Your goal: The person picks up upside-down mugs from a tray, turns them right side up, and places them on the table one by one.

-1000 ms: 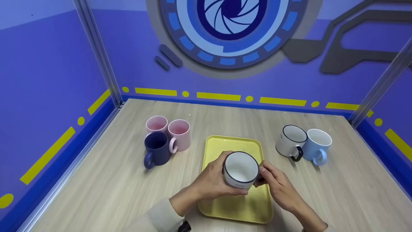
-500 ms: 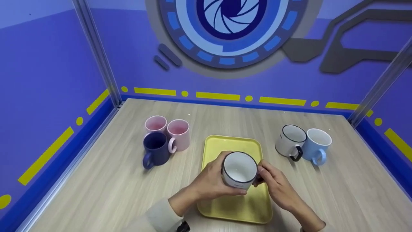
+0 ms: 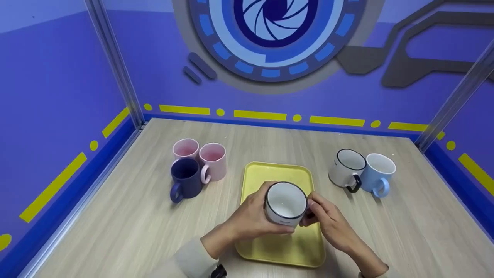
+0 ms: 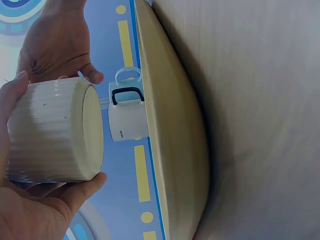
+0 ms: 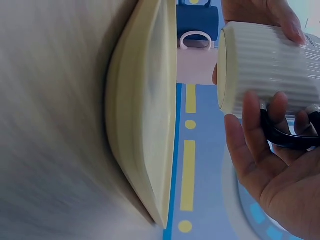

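Observation:
Over the yellow tray [image 3: 281,250], both hands hold a white mug [image 3: 286,200] with a dark rim. The left hand [image 3: 250,217] grips the mug round its side, thumb at the front. At the mug's black handle [image 5: 282,137], the right hand [image 3: 334,223] has its fingers curled through the loop, as the right wrist view shows. The mug's ribbed wall and pale base [image 4: 93,132] appear in the left wrist view, raised off the tray. Its inside looks white and bare in the head view.
At the left stand two pink mugs [image 3: 214,164] and a dark blue mug [image 3: 186,179], close together. A white mug with a black handle [image 3: 346,170] stands beside a light blue mug [image 3: 378,175] at the right. Blue-purple walls [image 3: 154,69] enclose the wooden table [image 3: 127,227].
The whole head view shifts slightly left. Both hands keep their hold on the mug, and nothing else visibly moves.

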Tool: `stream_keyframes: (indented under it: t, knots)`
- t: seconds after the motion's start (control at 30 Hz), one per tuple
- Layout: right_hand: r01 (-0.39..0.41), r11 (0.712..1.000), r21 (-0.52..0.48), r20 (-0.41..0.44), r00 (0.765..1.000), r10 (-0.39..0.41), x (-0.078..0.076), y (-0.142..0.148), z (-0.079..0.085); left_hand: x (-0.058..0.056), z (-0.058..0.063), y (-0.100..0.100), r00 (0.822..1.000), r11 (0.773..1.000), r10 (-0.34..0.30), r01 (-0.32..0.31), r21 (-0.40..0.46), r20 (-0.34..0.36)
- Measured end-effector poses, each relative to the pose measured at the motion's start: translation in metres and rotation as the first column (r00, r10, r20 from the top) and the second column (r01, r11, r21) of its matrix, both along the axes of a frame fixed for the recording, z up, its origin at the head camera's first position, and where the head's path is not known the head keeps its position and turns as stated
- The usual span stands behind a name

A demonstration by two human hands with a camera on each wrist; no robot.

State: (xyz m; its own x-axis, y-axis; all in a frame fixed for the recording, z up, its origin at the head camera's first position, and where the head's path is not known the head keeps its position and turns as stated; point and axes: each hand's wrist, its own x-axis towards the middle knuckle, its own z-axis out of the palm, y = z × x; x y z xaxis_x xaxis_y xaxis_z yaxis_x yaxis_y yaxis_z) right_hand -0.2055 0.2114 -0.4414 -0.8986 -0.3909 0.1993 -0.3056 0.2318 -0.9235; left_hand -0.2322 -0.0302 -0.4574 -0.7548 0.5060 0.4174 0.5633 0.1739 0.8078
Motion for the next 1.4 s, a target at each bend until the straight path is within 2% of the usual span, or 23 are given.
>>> stream_keyframes:
  t: [0.2, 0.4, 0.63, 0.77, 0.9, 1.13, 1.27, 1.4]
  knots:
    - [0.0, 0.999, -0.034, 0.038, 0.999, 0.001, -0.001, -0.001, -0.001, -0.001, 0.003, -0.004, 1.0, 0.998, -0.001, 0.003, -0.069, 0.028]
    - [-0.018, 0.999, -0.048, 0.029, 0.999, 0.02, -0.001, 0.0, -0.003, -0.002, 0.004, -0.006, 0.999, 0.994, 0.003, 0.003, -0.11, 0.05]
    - [-0.026, 0.998, -0.051, 0.022, 0.999, 0.027, -0.002, 0.0, -0.005, -0.003, 0.004, -0.009, 0.999, 0.988, 0.01, -0.004, -0.152, 0.043]
    - [-0.026, 0.999, -0.048, 0.016, 1.0, 0.027, -0.002, 0.0, -0.005, -0.004, 0.007, -0.013, 1.0, 0.976, 0.017, -0.012, -0.218, 0.02]
    - [-0.036, 0.998, -0.054, 0.007, 0.999, 0.037, -0.002, 0.002, -0.003, -0.006, 0.012, -0.018, 0.999, 0.943, 0.041, -0.047, -0.328, -0.026]
    - [0.005, 0.998, -0.065, -0.008, 1.0, -0.005, -0.001, 0.009, 0.001, -0.013, 0.019, -0.033, 0.989, 0.836, 0.135, -0.149, -0.527, -0.065]
    - [0.023, 0.998, -0.06, -0.003, 1.0, -0.024, 0.001, 0.012, 0.001, -0.017, 0.019, -0.042, 0.975, 0.794, 0.203, -0.215, -0.568, -0.085]
    - [0.039, 0.998, -0.045, 0.008, 0.999, -0.039, 0.002, 0.016, 0.003, -0.022, 0.014, -0.047, 0.963, 0.775, 0.261, -0.253, -0.579, -0.07]
